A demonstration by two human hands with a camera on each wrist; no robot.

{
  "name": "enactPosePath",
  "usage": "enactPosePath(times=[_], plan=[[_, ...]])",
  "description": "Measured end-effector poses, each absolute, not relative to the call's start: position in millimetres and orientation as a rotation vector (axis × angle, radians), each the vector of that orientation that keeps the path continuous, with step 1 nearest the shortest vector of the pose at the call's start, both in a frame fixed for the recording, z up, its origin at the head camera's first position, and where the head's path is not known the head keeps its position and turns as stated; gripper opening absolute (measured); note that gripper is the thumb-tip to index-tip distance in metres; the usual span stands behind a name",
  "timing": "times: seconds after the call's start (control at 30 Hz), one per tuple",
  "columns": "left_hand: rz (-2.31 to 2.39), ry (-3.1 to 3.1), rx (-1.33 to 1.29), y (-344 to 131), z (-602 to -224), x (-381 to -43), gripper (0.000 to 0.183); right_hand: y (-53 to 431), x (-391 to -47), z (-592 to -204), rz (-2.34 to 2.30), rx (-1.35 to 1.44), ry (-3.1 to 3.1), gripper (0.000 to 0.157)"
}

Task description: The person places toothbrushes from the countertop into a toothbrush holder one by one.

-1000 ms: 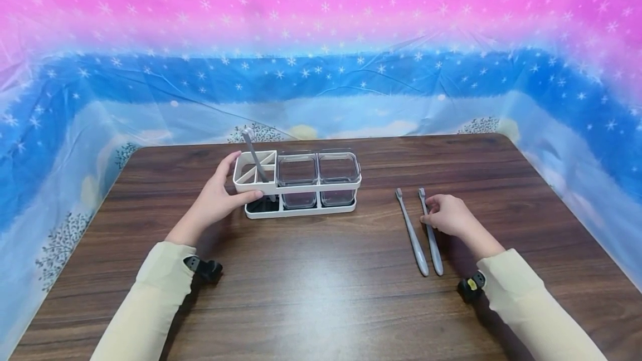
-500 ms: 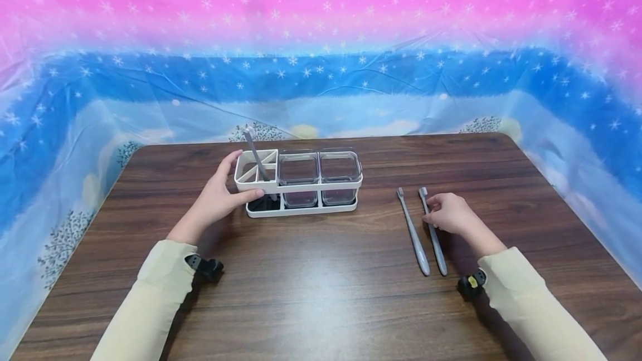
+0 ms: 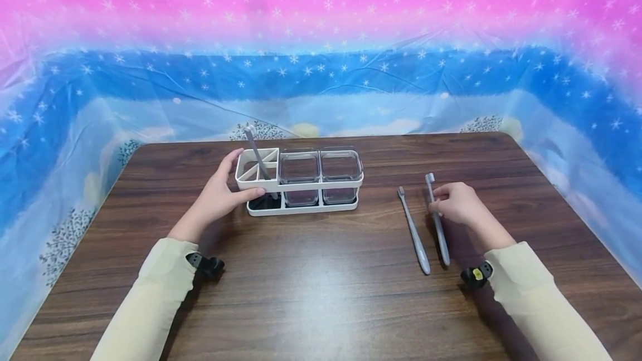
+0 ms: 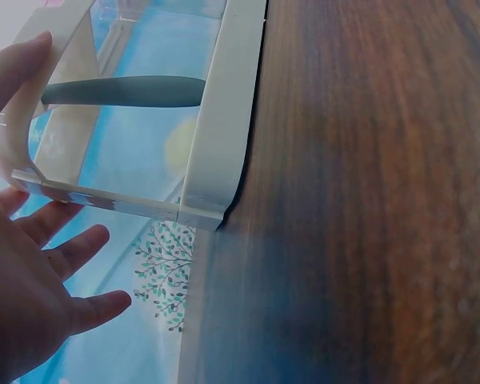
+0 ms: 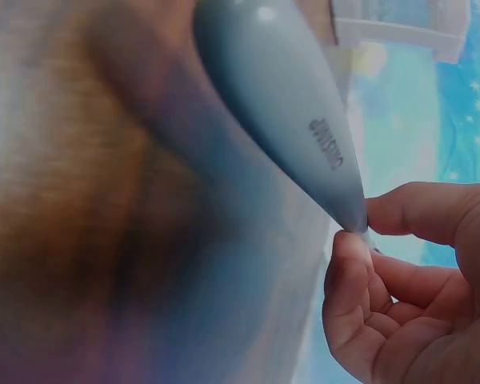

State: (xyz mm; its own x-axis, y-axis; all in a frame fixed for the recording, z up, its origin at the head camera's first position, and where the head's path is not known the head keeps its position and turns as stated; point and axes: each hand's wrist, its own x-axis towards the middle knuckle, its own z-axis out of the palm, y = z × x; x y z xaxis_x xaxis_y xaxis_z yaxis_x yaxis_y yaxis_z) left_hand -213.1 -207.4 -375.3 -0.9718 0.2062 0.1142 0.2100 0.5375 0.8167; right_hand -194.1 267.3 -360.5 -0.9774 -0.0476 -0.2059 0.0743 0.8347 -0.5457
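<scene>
At the left end of a white toothbrush holder (image 3: 321, 186), my left hand (image 3: 213, 200) grips the rim, thumb in front and fingers around the side. A grey toothbrush (image 3: 256, 148) leans in the holder's divided section; its handle (image 4: 136, 91) shows through the open side in the left wrist view. My right hand (image 3: 460, 204) pinches a second grey toothbrush (image 3: 441, 240) between thumb and fingers near its neck. In the right wrist view the handle (image 5: 292, 104) stands off the table, above its shadow. Left of it, a third grey toothbrush (image 3: 415, 234) lies on the table.
Two clear cups (image 3: 299, 168) sit side by side in the holder's middle and right slots. The dark wood table (image 3: 301, 272) is backed by a pink and blue patterned cloth (image 3: 321, 77). Each wrist wears a small black camera (image 3: 207, 266).
My right hand has raised its toothbrush off the table and moved slightly away from me and to the right. My left hand keeps its grip on the holder.
</scene>
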Motion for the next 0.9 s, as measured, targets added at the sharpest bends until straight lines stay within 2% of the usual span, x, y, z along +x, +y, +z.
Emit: enactPosePath(times=[0.53, 0.9], plan=[[-1.472, -2.752, -0.369, -208, -374, -212, 0.1, 235, -206, -294, -0.947, -0.059, 2.934, 0.043], [-1.459, -2.759, -0.365, -208, -375, -213, 0.1, 189, -217, -259, -1.078, -0.23, 2.947, 0.038]])
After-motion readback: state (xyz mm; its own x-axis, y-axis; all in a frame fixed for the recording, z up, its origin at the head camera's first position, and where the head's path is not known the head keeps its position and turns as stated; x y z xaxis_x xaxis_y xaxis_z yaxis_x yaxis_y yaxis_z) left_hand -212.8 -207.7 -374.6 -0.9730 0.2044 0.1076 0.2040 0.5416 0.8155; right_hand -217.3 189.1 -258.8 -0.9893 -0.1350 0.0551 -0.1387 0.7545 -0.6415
